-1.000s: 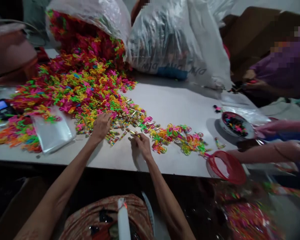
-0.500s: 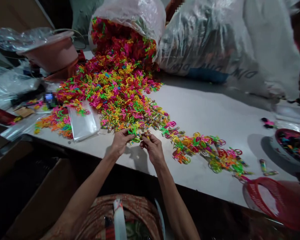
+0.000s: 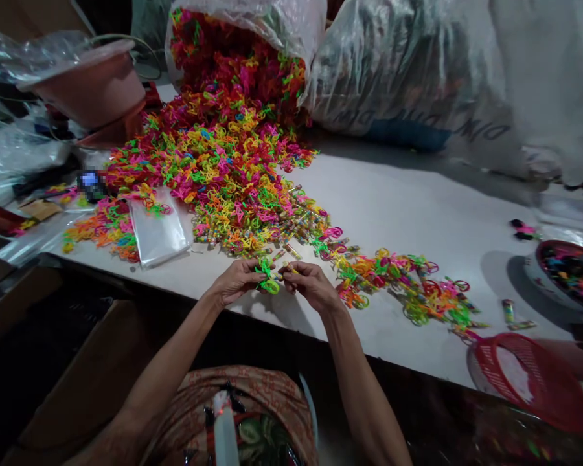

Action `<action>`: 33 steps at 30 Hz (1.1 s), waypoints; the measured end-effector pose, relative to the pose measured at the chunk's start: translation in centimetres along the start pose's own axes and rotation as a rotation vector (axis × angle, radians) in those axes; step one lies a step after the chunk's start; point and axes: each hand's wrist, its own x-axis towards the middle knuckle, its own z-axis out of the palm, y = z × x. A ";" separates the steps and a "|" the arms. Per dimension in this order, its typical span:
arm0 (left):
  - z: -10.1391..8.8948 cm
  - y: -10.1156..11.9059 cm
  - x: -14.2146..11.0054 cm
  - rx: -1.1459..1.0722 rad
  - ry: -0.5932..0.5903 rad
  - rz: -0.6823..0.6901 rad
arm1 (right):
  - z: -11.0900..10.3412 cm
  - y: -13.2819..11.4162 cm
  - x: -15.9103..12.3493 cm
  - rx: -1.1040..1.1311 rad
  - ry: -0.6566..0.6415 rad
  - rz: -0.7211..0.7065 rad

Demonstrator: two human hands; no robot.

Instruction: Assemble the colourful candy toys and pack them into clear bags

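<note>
Near the front edge of the table, my left hand (image 3: 236, 282) pinches a bright green plastic toy piece (image 3: 268, 277) with a round ring at its lower end. Facing it, my right hand (image 3: 311, 283) has its fingertips closed on a small pale yellowish piece (image 3: 287, 266), mostly hidden by the fingers. The two held pieces are close together; whether they touch I cannot tell. Just beyond my hands a small clear tube with coloured contents (image 3: 292, 251) lies on the table. Behind it spreads a large heap of colourful plastic toy pieces (image 3: 223, 175).
The heap spills from a big plastic sack (image 3: 315, 26). Finished-looking toys with tubes (image 3: 388, 278) trail rightward toward a red basket (image 3: 539, 382). A bowl of dark pieces (image 3: 534, 268) stands right; clear bags (image 3: 162, 236) and a pink basin (image 3: 92, 84) are left.
My right hand has moved slightly right and turned more sideways. The green piece shows more plainly between my hands. The whole view has shifted a little.
</note>
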 end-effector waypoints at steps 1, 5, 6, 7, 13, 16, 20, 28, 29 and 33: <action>0.0 -0.1 0.0 0.003 -0.004 -0.008 | 0.0 0.1 -0.1 0.005 0.006 -0.002; 0.1 -0.4 -0.1 0.007 -0.022 -0.026 | 0.2 0.6 -0.6 0.048 0.105 -0.043; 0.2 -0.4 -0.1 0.003 -0.024 -0.027 | 0.3 0.7 -0.6 0.059 0.132 -0.048; 0.3 -0.4 -0.2 -0.002 -0.024 -0.026 | 0.3 0.8 -0.7 0.065 0.153 -0.048; 0.7 -0.5 -0.6 0.044 -0.006 -0.005 | 0.0 1.4 -1.0 0.038 0.183 -0.059; 0.6 -1.5 -0.3 0.134 0.019 0.006 | 0.0 1.7 -1.5 -0.049 0.186 -0.091; 1.0 -3.6 0.7 0.270 0.107 0.056 | 0.1 2.1 -2.5 -0.324 0.271 -0.233; 0.9 0.1 3.5 1.010 0.211 0.425 | -8.8 -1.8 -6.6 -0.586 0.620 -0.334; 0.5 1.2 4.0 1.212 0.280 0.480 | -10.0 -2.6 -7.1 -0.710 0.749 -0.418; -0.2 3.7 7.2 1.710 0.444 0.381 | -10.0 -3.3 -6.7 -0.843 0.911 -0.524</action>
